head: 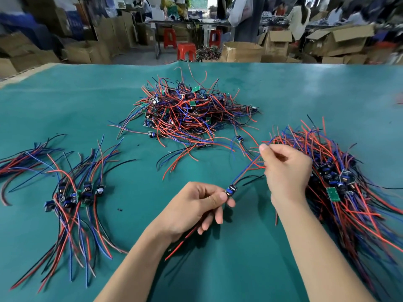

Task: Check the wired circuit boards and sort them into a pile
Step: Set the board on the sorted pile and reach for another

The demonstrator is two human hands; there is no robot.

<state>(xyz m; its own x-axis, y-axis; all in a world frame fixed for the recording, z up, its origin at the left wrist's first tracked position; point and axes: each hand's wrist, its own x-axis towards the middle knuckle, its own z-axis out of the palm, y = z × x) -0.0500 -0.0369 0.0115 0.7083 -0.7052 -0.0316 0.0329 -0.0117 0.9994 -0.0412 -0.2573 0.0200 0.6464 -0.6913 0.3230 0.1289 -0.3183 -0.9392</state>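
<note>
A green surface (218, 269) carries a tangled heap (192, 112) at the far middle, apparently unchecked, and combed piles at left (74, 197) and right (340, 182). Much remains. The left hand (194, 208) pinches a small blue board (231, 190); the right hand (285, 168) grips its red and blue wires (246, 171).
</note>
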